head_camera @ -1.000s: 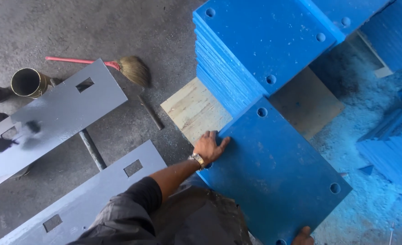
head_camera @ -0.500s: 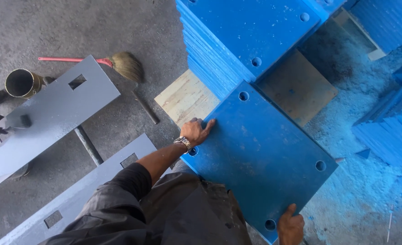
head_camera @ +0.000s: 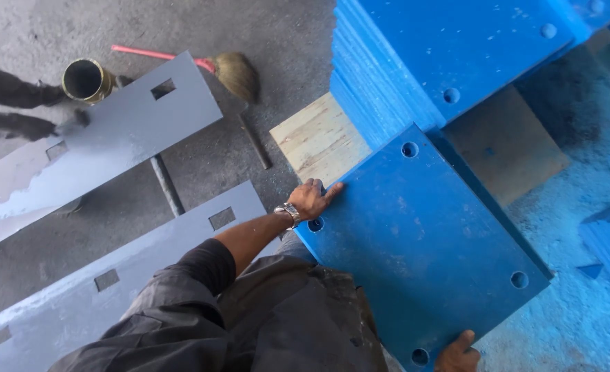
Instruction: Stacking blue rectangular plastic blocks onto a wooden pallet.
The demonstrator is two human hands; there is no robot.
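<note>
A large square blue-painted plate with round holes near its corners (head_camera: 422, 241) lies tilted across the person's front, its far corner touching a tall stack of matching blue plates (head_camera: 415, 62) and its left edge overlapping a pale wooden board (head_camera: 315, 138) on the concrete floor (head_camera: 263, 27). The left hand (head_camera: 310, 200), with a metal wristwatch (head_camera: 290, 213) at the wrist, rests flat on the plate's left corner, fingers together and thumb spread, pressing on the edge rather than wrapped round it. The right hand (head_camera: 458, 353) is at the plate's near bottom corner, thumb lying up over the blue face; the other fingers are hidden, so how firmly it clasps cannot be told. On the floor to the left lie two long grey metal strips with rectangular cut-outs (head_camera: 122, 131), resting on a dark bar (head_camera: 166, 186). Beyond them stands an open round tin (head_camera: 84, 79), and a straw broom with a red handle (head_camera: 232, 70) lies near the wooden board's far corner.
</note>
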